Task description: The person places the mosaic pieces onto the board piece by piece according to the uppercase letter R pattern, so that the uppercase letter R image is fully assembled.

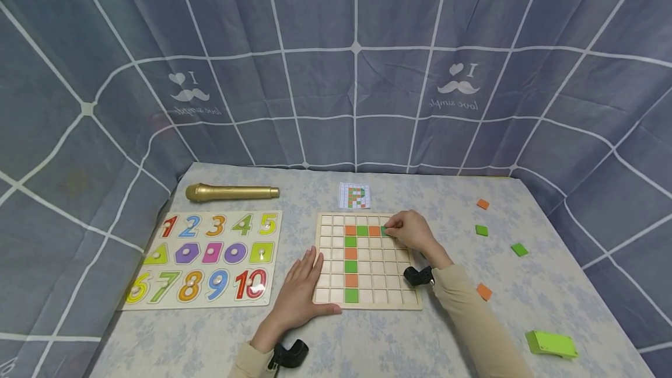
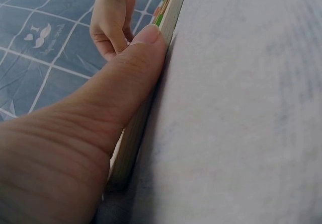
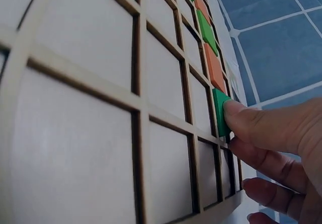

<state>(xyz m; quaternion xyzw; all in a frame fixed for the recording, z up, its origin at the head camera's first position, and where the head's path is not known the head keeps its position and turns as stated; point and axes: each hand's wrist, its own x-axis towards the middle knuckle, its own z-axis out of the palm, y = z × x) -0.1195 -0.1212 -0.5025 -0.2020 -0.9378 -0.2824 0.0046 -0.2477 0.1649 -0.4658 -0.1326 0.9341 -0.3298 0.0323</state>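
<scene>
A wooden grid board (image 1: 385, 280) lies flat on the table, with orange and green square tiles in a column and along an upper row. At the right end of that row, my right hand (image 1: 416, 234) pinches a green tile (image 3: 220, 111) between thumb and fingers. The tile stands at a grid cell beside an orange tile (image 3: 214, 68); whether it is fully seated I cannot tell. My left hand (image 1: 298, 295) rests at the board's lower left corner, its fingers extended along the left side. Its thumb (image 2: 121, 85) lies against the front edge in the left wrist view.
Behind the board lies a small pattern card (image 1: 354, 196). A number-and-shape puzzle (image 1: 202, 261) and a gold microphone (image 1: 233, 192) are on the left. Loose orange tiles (image 1: 484, 291) and green tiles (image 1: 519, 249) lie right, with a lime-green block (image 1: 551, 343) nearer the front.
</scene>
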